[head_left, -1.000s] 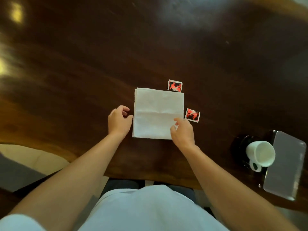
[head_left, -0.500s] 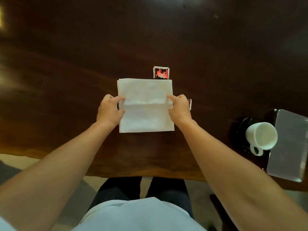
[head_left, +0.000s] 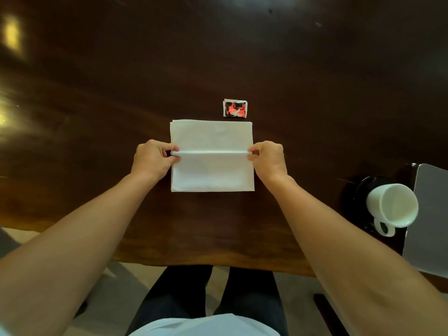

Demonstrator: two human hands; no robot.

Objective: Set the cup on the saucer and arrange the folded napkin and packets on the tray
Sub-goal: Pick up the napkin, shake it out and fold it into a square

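Bare table (head_left: 97, 117) all around; packet (head_left: 235, 108) just beyond napkin (head_left: 211, 134).

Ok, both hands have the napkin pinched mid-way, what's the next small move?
Probably bring the pinched ridge toward you onto the near edge. The left hand and right hand each pinch an end of the raised crease across the napkin, which lies flat otherwise.

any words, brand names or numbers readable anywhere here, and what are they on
Small red, black and white packet: it carries a line of print across its middle, too small and blurred to read.
White folded napkin, white ceramic cup, black saucer, grey rectangular tray and dark wooden table: no text visible on any of them.
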